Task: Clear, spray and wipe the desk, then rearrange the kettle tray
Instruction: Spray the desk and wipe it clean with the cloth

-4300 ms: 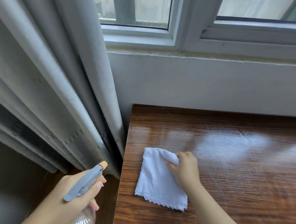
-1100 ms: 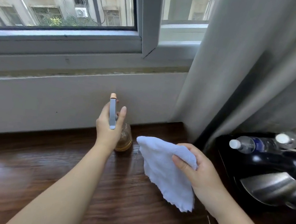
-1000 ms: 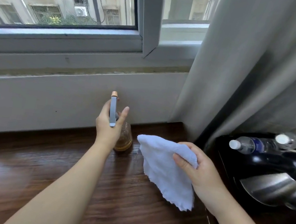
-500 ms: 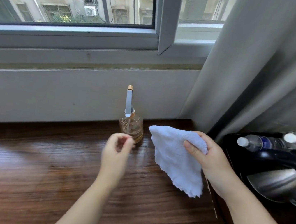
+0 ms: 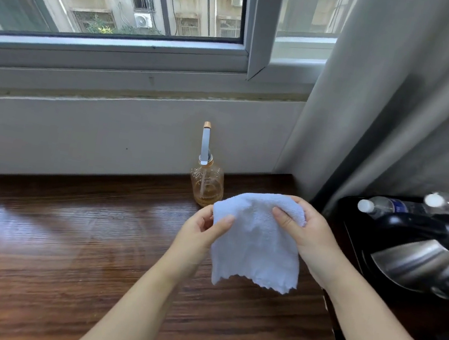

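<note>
Holding the pale blue terry cloth with a scalloped hem up off the dark brown wood-grain desk, the person pinches one upper corner in each hand, so the cloth hangs open like a small curtain at centre right. The left hand nips the left edge between thumb and curled fingers; the right hand is wrapped over the bunched right corner, thumb pressing the front. Both are clamped on the fabric, which probably means it is being spread or refolded to give a fresh face for wiping.

The amber see-through plastic spray bottle with a grey trigger and orange tip stands upright at the far edge of the desk, against the white wall under the window, just behind the cloth. Parked there, it frees both hands and stays out of the wiping path.

At the far right, beside the grey curtain, the black tray holds the steel kettle with a black handle and two clear water bottles with white caps lying behind it, seemingly not yet rearranged.
</note>
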The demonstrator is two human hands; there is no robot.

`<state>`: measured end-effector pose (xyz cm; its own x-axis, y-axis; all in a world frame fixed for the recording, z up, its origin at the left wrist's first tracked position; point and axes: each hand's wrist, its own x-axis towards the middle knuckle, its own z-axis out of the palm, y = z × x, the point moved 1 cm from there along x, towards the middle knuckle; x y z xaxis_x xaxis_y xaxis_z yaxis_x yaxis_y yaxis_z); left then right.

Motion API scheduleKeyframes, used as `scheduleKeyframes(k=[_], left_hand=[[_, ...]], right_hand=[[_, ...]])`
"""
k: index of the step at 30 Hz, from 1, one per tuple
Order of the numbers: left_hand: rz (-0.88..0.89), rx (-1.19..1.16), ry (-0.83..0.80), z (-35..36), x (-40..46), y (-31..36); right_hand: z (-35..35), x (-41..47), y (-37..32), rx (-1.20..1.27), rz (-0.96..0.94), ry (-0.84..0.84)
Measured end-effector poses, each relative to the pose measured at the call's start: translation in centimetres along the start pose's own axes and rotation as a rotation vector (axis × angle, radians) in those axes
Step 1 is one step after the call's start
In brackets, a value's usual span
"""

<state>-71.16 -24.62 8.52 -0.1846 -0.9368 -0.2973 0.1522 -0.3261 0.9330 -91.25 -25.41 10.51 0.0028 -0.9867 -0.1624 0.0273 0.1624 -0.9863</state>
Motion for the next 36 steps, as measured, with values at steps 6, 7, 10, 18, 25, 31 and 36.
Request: scheduleKeyframes(k=[6,7,10,18,25,31,36], left_hand=[[-0.047,-0.089,-0.114,0.9,-0.5,1.8],[-0.044,-0.100,-0.125,0.9,-0.5,2.0],[-0.053,-0.174,-0.123,1.0,-0.7,2.7],[-0.014,-0.168,-0.039,0.9,-1.0,3.1],[0.133,0.101,0.309,-0.5,-1.0,3.4],[0.255,0.121,0.379,-0.2,-1.3,3.5],[0.332,0.039,0.277,0.8,-1.5,4.1]], right_hand=[[0.3,0.2,0.4,-0.005,0.050,0.102],[0.3,0.1,0.4,-0.022,0.062,0.127],[-0.1,0.1,1.1,-0.138,0.229,0.235],[1.0,-0.6,0.8,0.424,0.338,-0.027],[0.2,-1.2,-0.9,0.102,0.084,0.129],[-0.8,-1.8,-1.5,0.019,-0.003,0.175],[-1.1,-1.3,-1.9,-0.089,-0.184,0.278]])
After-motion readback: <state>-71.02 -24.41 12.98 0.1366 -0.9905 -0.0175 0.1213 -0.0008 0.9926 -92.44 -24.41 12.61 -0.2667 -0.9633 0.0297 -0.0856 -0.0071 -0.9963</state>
